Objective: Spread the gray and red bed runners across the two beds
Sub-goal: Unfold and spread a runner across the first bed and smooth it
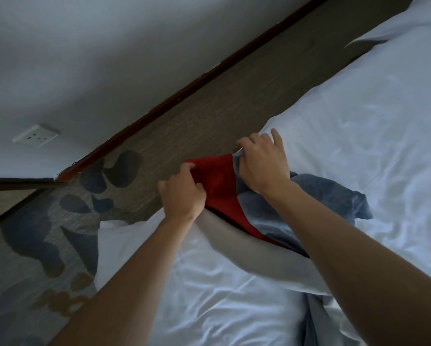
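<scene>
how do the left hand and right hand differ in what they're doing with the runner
The left hand pinches the red part of the runner; the right hand grips the gray part. The left hand sits nearer the camera, over the bed's edge by the carpet; the right hand reaches farther along the edge. Both hold the same bunched runner.

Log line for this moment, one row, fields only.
left hand: grips red end | right hand: grips gray edge | bed runner: bunched at edge of white bed, not spread
</scene>
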The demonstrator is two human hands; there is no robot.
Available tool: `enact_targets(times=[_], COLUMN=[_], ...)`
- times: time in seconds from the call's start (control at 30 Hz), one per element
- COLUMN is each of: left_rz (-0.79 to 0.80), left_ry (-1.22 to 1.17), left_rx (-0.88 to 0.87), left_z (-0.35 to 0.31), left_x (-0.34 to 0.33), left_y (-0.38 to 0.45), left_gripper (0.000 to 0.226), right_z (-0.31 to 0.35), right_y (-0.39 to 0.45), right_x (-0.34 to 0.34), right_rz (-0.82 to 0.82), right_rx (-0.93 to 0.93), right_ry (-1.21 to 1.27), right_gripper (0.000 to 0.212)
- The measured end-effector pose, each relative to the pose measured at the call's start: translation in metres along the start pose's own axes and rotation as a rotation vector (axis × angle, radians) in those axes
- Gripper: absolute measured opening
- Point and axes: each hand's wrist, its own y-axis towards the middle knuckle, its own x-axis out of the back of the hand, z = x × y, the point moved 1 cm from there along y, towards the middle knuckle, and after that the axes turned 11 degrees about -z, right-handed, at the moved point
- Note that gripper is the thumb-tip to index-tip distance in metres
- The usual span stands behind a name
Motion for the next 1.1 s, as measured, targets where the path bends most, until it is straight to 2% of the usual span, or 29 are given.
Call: enact_targets(times=[0.1,0.17,0.23,0.27,0.3,0.4,0.5,0.6,0.73,0.87,1.1], left_rz=[-0.089,-0.122,-0.126,-0.135,-0.146,-0.175,-0.144,-0.132,-0.115,-0.097,0.041], left_ry=[-0.073,-0.086,-0.071,-0.057,-0.041,-0.017,-0.008,-0.062,-0.142,-0.120,-0.206], left_rx=[-0.068,-0.058,-0.006,0.013,0.026,0.089,0.120,0.077,0.087,0.091,0.081], left_z=[-0.024,-0.030,-0.024,-0.017,-0.008,0.010,0.012,0.011,0.014,0.016,-0.001], left_x=[-0.004,-0.006,-0.007,-0.008,-0.007,-0.006,-0.008,-0.010,-0.004,0.000,-0.014], left_y=[-0.001,-0.004,-0.006,-0.008,-0.008,-0.003,-0.004,-0.019,-0.055,-0.101,-0.168], left_gripper=[0.047,0.058,0.068,0.068,0.065,0.059,0.064,0.062,0.059,0.054,0.027], right_z=[0.004,0.008,0.013,0.017,0.022,0.036,0.043,0.041,0.039,0.040,0.027], right_y=[0.000,-0.002,-0.006,-0.010,-0.015,-0.040,-0.075,-0.097,-0.119,-0.152,-0.217], right_x=[0.007,0.011,0.016,0.020,0.024,0.028,0.024,0.025,0.034,0.039,0.043], right_rz=[0.103,0.134,0.068,0.023,-0.002,0.029,0.168,0.184,0.010,0.008,-0.009], right_rx=[0.085,0.133,0.176,0.191,0.204,0.294,0.387,0.339,0.242,0.193,0.041], right_ry=[0.052,0.029,0.068,0.109,0.150,0.177,0.099,0.046,0.086,-0.021,-0.085], right_gripper=[0.057,0.060,0.040,0.027,0.022,0.044,0.052,0.054,0.037,0.043,0.043])
